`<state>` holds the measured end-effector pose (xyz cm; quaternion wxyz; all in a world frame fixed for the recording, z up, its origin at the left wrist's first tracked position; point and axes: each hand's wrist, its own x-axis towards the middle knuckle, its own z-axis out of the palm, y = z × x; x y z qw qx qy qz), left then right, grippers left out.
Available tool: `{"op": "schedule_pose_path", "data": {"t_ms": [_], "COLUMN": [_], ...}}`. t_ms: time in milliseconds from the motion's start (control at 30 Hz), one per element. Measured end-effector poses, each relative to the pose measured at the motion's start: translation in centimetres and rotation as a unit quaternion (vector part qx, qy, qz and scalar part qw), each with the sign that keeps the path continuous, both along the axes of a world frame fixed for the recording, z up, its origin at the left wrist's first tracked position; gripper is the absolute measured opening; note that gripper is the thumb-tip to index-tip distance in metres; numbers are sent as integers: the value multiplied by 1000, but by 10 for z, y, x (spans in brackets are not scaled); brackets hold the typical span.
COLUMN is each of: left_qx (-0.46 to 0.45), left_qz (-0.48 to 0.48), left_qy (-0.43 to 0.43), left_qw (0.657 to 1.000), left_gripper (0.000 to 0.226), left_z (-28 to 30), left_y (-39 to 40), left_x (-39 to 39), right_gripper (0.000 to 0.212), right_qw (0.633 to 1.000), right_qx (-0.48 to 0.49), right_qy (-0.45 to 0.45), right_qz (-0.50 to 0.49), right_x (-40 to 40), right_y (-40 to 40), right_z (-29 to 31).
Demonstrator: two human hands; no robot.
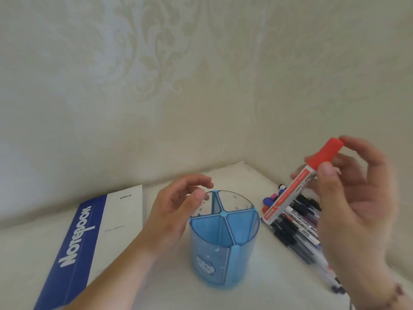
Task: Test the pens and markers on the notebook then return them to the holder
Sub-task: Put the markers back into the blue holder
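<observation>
In the head view, a notebook [89, 238] is lying closed and flat on the pale surface [257, 294] at the left, its blue band reading "Notebook" in white letters and its white panel reading "Office" in small dark print. The right hand [355, 198] is holding a red marker [299, 186] in the air, thumb and fingers pinching the white barrel just below its red cap. The marker's long axis is slanting, with the capped end pointing up and to the right and the butt end pointing down and to the left toward the holder [224, 240]. Its red label is carrying print too blurred to read. The holder is standing upright near the middle of the surface, a round, translucent blue plastic cup split by spoke-like dividers into wedge compartments, with a pale cloud-like figure on its front wall. The left hand [176, 209] is hovering loosely curled by the holder's left rim, gripping nothing; whether it is touching the rim is unclear. To the right of the holder, a pile of pens and markers [297, 229] is lying on the surface, one white barrel reading "WHITEBOARD". Patterned, embossed wallpaper [156, 63] is covering the corner walls behind.
</observation>
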<state>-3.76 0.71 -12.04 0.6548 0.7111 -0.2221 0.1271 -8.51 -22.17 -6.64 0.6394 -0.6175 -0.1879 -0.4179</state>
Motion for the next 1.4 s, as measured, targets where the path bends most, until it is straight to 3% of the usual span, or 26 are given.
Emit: {"op": "schedule_pose_path", "data": {"t_ms": [300, 467, 600, 667, 700, 733, 800, 867, 967, 1100, 1200, 1333, 1400], "left_qx": [-1, -1, -18, -19, -17, -14, -12, -21, -26, -35, -33, -24, -31], "left_qz": [-55, -52, -46, -44, -42, -39, -36, -35, -24, -16, -10, -11, -13], "left_qy": [12, -5, -17, -19, -21, -23, -28, -30, -39, -57, -63, -58, -55], "left_qw": [998, 999, 999, 999, 999, 999, 999, 999, 999, 998, 997, 998, 998], "left_gripper": [55, 59, 63, 58, 52, 48, 51, 59, 61, 63, 64, 68, 68], "left_z": [-5, -6, -7, -8, -8, -8, -8, -8, -8, -9, -9, -10, -10], "left_y": [-5, -5, -2, -1, -1, -1, -1, -2, -1, 1, 1, 1, 1], "left_x": [-1, 0, 2, 2, 2, 2, 3, 3, 3, 4, 4, 4, 4], "right_gripper": [40, 25, 17, 14, 18, 24, 30, 28, 27, 26, 17, 12, 9], "right_qw": [987, 985, 991, 988, 970, 929, 817, 742, 699, 721, 717, 781, 765], "right_qx": [70, -10, -105, -134, -195, -292, -459, -522, -544, -535, -545, -526, -562], "right_qy": [-44, -25, 5, 77, 129, 181, 288, 371, 415, 413, 406, 303, 283], "right_qz": [135, 169, 88, -1, -70, -138, -195, -198, -208, -152, -152, -150, -140], "right_x": [-9, -4, 1, 13, 21, 29, 39, 40, 40, 42, 40, 34, 29], "right_y": [15, 18, 9, -8, -19, -30, -43, -45, -42, -40, -38, -30, -24], "right_z": [-1, -12, -17, -20, -23, -27, -34, -38, -37, -44, -47, -43, -43]}}
